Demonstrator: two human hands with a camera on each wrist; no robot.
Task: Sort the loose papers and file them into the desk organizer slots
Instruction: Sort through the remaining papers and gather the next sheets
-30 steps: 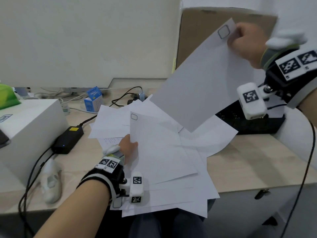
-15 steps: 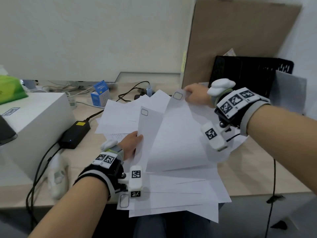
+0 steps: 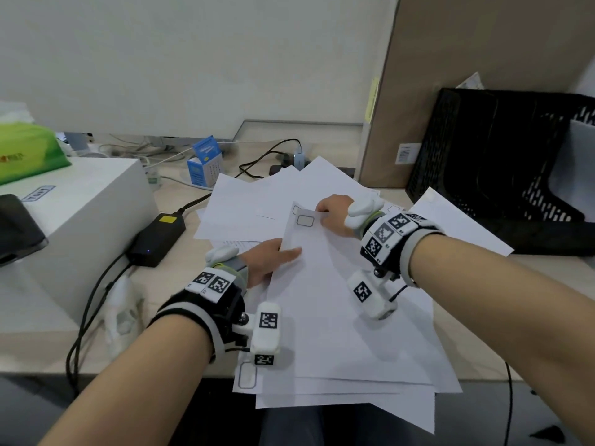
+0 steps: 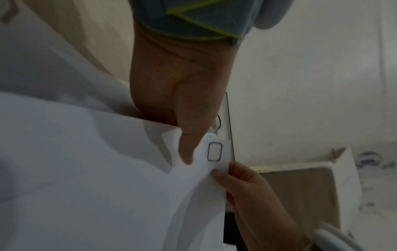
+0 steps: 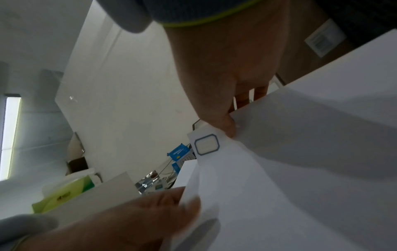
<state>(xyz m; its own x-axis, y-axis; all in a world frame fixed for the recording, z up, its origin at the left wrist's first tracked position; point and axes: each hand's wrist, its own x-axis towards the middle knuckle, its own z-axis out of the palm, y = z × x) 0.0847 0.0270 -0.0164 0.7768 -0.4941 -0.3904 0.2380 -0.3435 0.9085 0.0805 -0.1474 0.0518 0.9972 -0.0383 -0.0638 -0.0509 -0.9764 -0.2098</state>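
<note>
Several white sheets (image 3: 338, 317) lie fanned on the desk, some hanging over the front edge. My left hand (image 3: 267, 259) holds the left edge of the top sheets, thumb on top. The left wrist view shows that thumb (image 4: 189, 141) pressing the paper beside a blue-outlined label box (image 4: 214, 151). My right hand (image 3: 335, 214) pinches the far corner of the top sheet next to the label box (image 3: 305, 220); the right wrist view shows the same box (image 5: 206, 144). The black mesh desk organizer (image 3: 502, 162) stands at the back right, a sheet in its right slot.
A white box (image 3: 74, 214) with a green tissue pack (image 3: 29, 149) on it fills the left. A black power brick (image 3: 157, 236) and cables lie beside it. A small blue carton (image 3: 206, 162) stands at the back. A brown board (image 3: 476, 59) leans behind the organizer.
My right hand brought its sheet down from high at the right onto the sheets that my left hand holds. The left hand stayed in place.
</note>
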